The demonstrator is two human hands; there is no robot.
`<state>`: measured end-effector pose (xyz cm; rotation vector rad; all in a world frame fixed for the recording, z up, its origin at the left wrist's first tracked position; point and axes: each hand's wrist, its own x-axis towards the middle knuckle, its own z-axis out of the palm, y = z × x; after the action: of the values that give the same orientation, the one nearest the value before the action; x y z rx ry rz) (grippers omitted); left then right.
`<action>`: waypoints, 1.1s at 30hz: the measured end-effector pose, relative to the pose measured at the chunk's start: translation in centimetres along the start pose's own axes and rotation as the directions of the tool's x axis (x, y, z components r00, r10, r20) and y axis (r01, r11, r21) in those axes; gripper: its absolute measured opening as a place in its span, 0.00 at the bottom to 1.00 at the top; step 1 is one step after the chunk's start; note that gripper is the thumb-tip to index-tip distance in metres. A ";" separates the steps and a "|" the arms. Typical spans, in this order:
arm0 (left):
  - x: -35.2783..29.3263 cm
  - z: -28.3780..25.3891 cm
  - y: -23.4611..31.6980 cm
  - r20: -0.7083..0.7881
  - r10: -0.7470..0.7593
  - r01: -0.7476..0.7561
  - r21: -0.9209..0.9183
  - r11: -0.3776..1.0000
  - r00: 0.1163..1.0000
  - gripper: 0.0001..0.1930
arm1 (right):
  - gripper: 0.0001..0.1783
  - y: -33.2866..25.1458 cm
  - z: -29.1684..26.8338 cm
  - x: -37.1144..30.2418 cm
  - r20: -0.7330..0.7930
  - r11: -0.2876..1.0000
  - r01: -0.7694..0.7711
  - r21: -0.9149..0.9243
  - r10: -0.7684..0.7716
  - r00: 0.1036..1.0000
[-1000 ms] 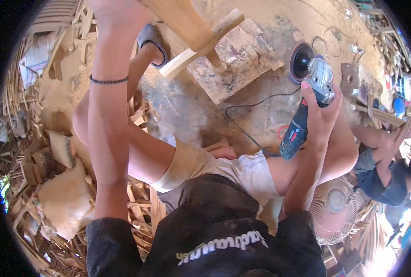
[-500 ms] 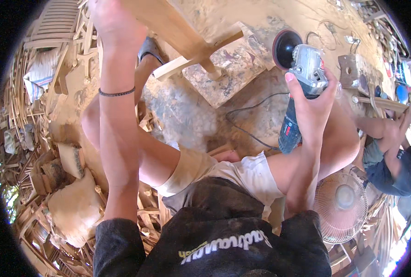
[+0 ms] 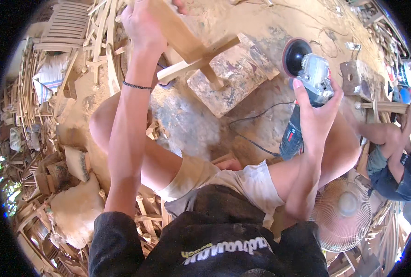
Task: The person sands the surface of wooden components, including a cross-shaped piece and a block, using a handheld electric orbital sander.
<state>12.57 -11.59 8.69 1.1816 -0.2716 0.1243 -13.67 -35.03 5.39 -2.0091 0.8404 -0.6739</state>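
Observation:
My left hand [image 3: 143, 25] is closed round the upper part of a cross-shaped wooden furniture piece [image 3: 182, 37], near the top edge of the view. The foot of that piece stands on a worn, paint-spotted block [image 3: 233, 78], its side arms sticking out left and right. In my right hand [image 3: 320, 104] is an angle grinder [image 3: 292, 134], gripped round its body below the metal head. Its dark round disc [image 3: 296, 57] faces left, apart from the wood. A black cord [image 3: 251, 119] curves over the ground from the grinder's rear end.
A stand fan [image 3: 346, 205] is by my right thigh. Another person [image 3: 392, 161] sits at far right with a wooden bar [image 3: 383, 106]. A block with a hole [image 3: 355, 78] lies beyond the grinder. Wooden parts [image 3: 101, 51], a slatted panel [image 3: 64, 23] and a sack [image 3: 48, 78] crowd the left.
My left hand has come slightly right and nearer in the view, still gripping the wooden piece. The grinder sits a little farther right and lower; the whole scene has shifted slightly too.

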 end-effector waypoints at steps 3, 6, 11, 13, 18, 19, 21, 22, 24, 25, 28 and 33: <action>1.1 -2.0 -0.7 -0.137 -0.101 0.104 0.010 0.995 0.985 0.24 | 0.52 0.4 -0.6 0.3 -0.026 0.999 -0.002 0.049 0.004 1.000; 1.7 -3.7 -2.2 -0.234 -0.154 0.169 0.044 0.985 0.960 0.24 | 0.50 0.0 -1.4 0.4 -0.053 0.997 0.014 0.079 -0.010 0.999; 1.4 -7.2 -4.2 -0.208 -0.367 0.413 0.258 0.874 0.907 0.27 | 0.50 0.6 -1.8 0.3 -0.060 0.995 -0.010 0.095 0.016 0.998; 0.6 -5.8 -4.4 -0.236 -0.519 0.555 0.121 0.823 0.821 0.28 | 0.50 0.4 -2.0 0.1 -0.050 0.992 -0.035 0.118 0.041 0.998; -0.6 -3.8 -6.6 -0.114 -0.695 0.699 -0.009 0.715 0.710 0.26 | 0.50 1.3 -2.1 0.3 -0.090 0.997 0.075 0.021 -0.073 0.993; -1.3 -2.4 -6.2 0.043 -0.769 0.770 -0.073 0.634 0.638 0.27 | 0.50 1.6 -2.5 0.4 -0.101 0.997 0.066 0.030 -0.063 0.993; -2.1 -2.8 -8.7 -0.056 -0.803 0.805 0.037 0.592 0.593 0.26 | 0.49 0.9 -1.9 0.0 -0.075 0.994 0.055 0.094 -0.048 0.996; -2.9 -1.9 -10.1 -0.022 -0.828 0.828 -0.002 0.561 0.561 0.25 | 0.49 0.8 -2.0 0.0 -0.077 0.994 0.036 0.104 -0.028 0.997; -4.2 -0.9 -12.6 0.075 -0.855 0.857 0.009 0.516 0.514 0.26 | 0.49 0.5 -2.2 -0.2 -0.074 0.989 0.003 0.148 0.008 0.997; -4.5 -0.4 -13.5 0.120 -0.863 0.868 0.020 0.496 0.490 0.26 | 0.49 0.5 -2.4 -0.1 -0.079 0.991 0.013 0.132 -0.003 0.997; -5.4 0.2 -16.5 0.196 -0.905 0.911 0.099 0.400 0.377 0.27 | 0.48 0.7 -2.6 0.0 -0.094 0.994 0.032 0.107 -0.022 0.995; -7.9 -0.3 -20.4 0.245 -0.904 0.914 0.125 0.387 0.349 0.30 | 0.48 0.2 -2.6 -0.3 -0.067 0.984 -0.001 0.176 0.013 0.998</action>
<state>9.84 -18.66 -11.88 1.1610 0.1967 -1.0805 -15.83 -36.15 6.49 -1.8331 0.7982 -0.7885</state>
